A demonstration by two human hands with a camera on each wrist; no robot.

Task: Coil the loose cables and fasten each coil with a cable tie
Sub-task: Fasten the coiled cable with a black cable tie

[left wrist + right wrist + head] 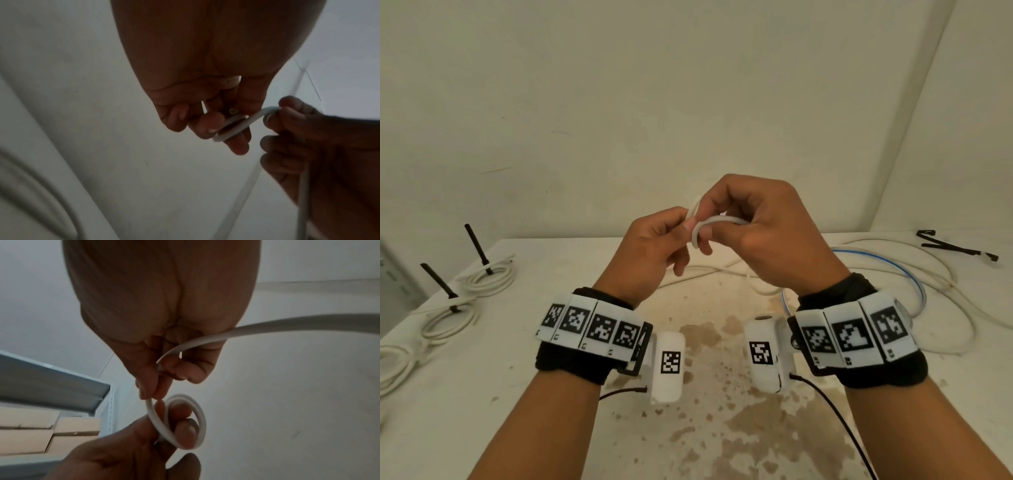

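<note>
Stained white desk (482, 394), three tied coils (486, 275) along its left edge. Above desk centre, left hand (650, 253) and right hand (770, 233) pinching white cable (717, 220) into a small loop. Unreadable square-code wristbands (592, 327).

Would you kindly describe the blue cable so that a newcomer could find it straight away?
Start at the white table and look to its right side, just beyond the right hand. There, loose white cables sprawl in wide loops. The blue cable arcs among them, the only coloured one.
</note>
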